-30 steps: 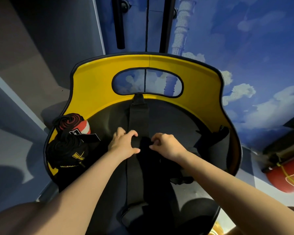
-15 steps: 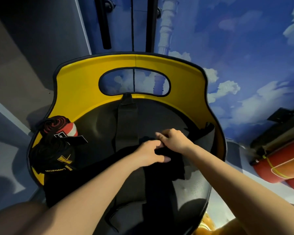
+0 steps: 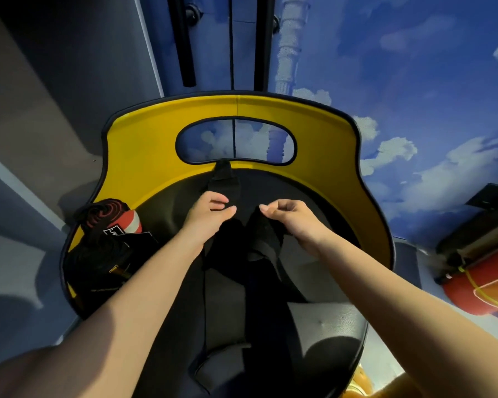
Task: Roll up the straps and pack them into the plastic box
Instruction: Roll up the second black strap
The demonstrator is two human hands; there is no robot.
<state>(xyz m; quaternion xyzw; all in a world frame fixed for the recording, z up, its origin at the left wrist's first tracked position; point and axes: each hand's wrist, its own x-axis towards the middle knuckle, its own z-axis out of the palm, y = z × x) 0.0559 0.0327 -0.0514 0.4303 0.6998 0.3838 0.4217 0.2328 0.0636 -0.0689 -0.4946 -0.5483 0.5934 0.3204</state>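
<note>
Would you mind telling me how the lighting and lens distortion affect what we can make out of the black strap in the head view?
Head view: the wide-angle lens bows the yellow chair back and stretches both forearms. The light is dim and bluish, so the black strap by the right hand merges with the dark seat, its edges hard to trace. The left hand is lit well enough, slightly soft.

Wall (image 3: pixel 414 81) is a blue sky mural with white clouds; grey panel (image 3: pixel 55 96) on the left. Yellow-backed chair (image 3: pixel 144 156) with black seat, red cylinder (image 3: pixel 483 291) lying far right.
</note>
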